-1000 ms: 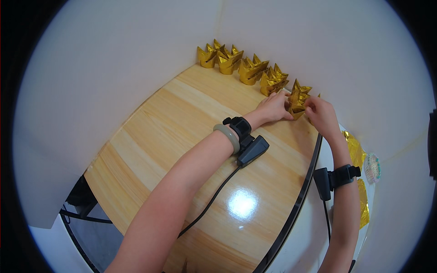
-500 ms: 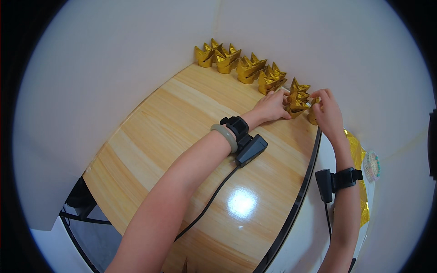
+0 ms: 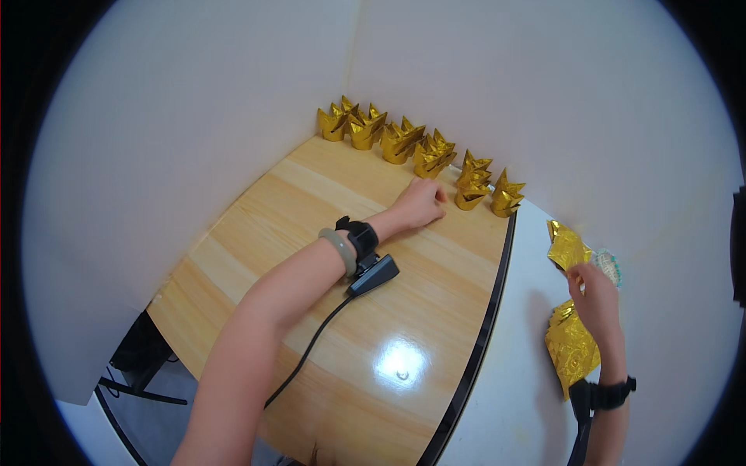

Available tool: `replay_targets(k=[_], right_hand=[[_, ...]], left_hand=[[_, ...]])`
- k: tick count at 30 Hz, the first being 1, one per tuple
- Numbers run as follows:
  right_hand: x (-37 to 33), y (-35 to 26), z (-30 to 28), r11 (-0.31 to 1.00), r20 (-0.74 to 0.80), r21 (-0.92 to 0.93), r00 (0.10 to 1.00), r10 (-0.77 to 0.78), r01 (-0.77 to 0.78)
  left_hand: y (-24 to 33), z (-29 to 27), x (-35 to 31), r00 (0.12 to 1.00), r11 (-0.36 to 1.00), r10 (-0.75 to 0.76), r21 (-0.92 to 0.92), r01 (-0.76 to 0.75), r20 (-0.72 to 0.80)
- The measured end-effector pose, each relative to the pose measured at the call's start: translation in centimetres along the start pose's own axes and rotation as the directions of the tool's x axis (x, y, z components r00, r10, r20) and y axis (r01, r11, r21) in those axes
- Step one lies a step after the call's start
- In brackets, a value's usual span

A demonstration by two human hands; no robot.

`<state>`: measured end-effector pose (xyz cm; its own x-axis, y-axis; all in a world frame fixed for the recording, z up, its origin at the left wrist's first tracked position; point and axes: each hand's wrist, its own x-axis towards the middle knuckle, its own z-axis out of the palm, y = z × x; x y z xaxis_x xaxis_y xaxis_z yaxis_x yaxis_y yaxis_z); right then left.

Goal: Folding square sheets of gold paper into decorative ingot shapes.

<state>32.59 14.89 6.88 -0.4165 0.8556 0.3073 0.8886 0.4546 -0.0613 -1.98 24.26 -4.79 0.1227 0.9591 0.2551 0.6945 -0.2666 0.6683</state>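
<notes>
Folded gold foil paper ingots stand in a row along the back wall on the wooden tabletop. My left hand rests just in front of the row, its fingers curled in and nothing visible in them. Closest to it is a gold ingot; another ingot stands at the tabletop's right corner. To the right, my right hand hovers over a white surface, fingers bent and slightly apart, with no object seen in them. It lies between a gold foil piece and a stack of gold foil sheets.
A pale, beaded-looking round item lies beside the upper foil piece. A dark edge strip separates the wood from the white surface. Walls close in at the left and back. Black cabled devices are strapped to both wrists.
My right hand has let go of the rightmost ingot and moved right and nearer to the foil sheets. My left hand has drawn back left from the ingots. The view has shifted.
</notes>
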Motion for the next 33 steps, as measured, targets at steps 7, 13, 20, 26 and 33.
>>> replay_targets(k=[7, 13, 20, 26, 33], right_hand=[[-7.7, 0.4, -0.6, 0.996, 0.038, -0.040, 0.996, 0.086, -0.084], [-10.0, 0.0, -1.0, 0.989, 0.017, 0.071, 0.991, 0.131, -0.132], [-11.6, 1.0, -0.8, 0.982, 0.030, 0.077, 0.985, 0.172, -0.174], [-12.2, 1.1, -0.8, 0.973, 0.049, 0.073, 0.975, 0.217, -0.221], [-12.7, 0.4, 0.2, 0.988, 0.067, -0.150, 0.996, 0.057, -0.046]], left_hand=[[1.7, 1.2, -2.1, 0.964, 0.962, 0.263, -0.087, -0.258, 0.046], [0.1, 2.9, 0.0, 0.964, 0.961, 0.262, -0.080, -0.264, -0.034], [0.4, 3.5, 0.8, 0.978, 0.977, 0.202, -0.060, -0.205, -0.054], [0.4, 3.5, 1.2, 0.984, 0.981, 0.175, -0.082, -0.176, -0.020], [0.0, 3.4, 0.4, 0.969, 0.926, 0.225, -0.286, -0.246, -0.106]])
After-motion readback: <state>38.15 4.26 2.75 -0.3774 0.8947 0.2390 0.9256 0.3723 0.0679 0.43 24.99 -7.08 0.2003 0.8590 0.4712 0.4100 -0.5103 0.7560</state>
